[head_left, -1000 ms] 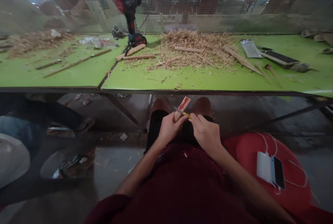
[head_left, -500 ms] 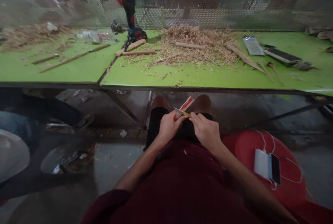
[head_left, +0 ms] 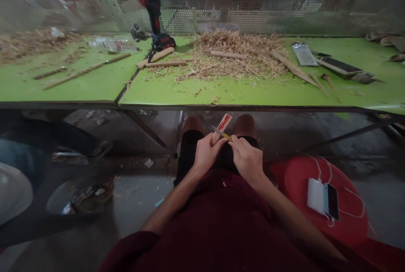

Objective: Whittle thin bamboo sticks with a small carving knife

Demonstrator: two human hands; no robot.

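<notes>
Head view: a narrow strip of pale wood (head_left: 223, 122) is held above the person's lap, in front of a green-topped workbench (head_left: 177, 95). Its long axis runs on a slant, the near end in the left hand (head_left: 204, 154) and the free end pointing forward and to the right, toward the bench edge. The strip is flat and straight-sided, with a squared-off tip and streaks of red on its upper face.

The left hand is closed around the wood's lower part, while the right hand (head_left: 247, 158), fingers curled, grips a slim knife (head_left: 227, 137) by its yellow handle. The knife lies crosswise over the strip, its tapered metal blade aimed forward and to the left; whether the edge bites into the wood cannot be told.

On the bench, a heap of curled, straw-coloured shavings (head_left: 234, 44) spreads around a smooth wooden stick (head_left: 228, 55). A black-and-red power drill (head_left: 155, 17) stands upright on its battery base before a perforated metal screen (head_left: 215, 21). At the person's right, a white box (head_left: 315, 196) and a phone (head_left: 331, 201) rest side by side on a round red stool (head_left: 292, 187) among white cables (head_left: 356, 195).
</notes>
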